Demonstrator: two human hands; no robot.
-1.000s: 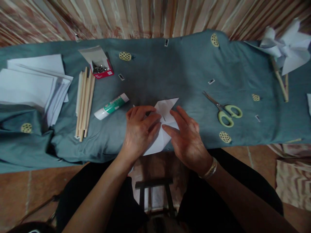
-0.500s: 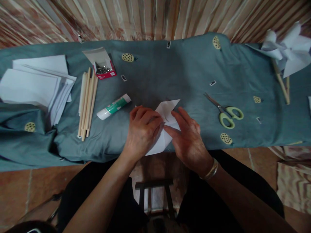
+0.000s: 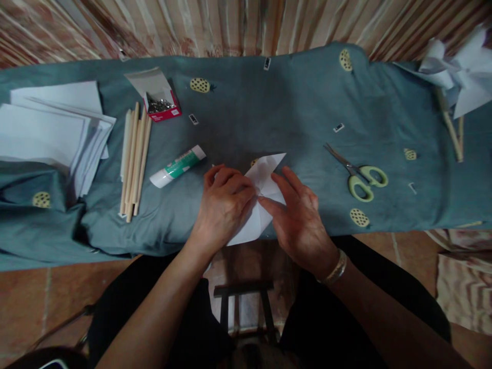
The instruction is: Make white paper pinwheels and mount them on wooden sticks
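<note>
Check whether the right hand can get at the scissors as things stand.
Likely yes: the scissors lie uncovered on the cloth to the right of the right hand, with nothing standing between. It's busy at the white paper, though, so it would probably have to leave that first.

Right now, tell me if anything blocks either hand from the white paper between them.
Nothing visible does: the left hand and right hand are both at the paper. The scissors lie off right, the glue stick off left.
</note>
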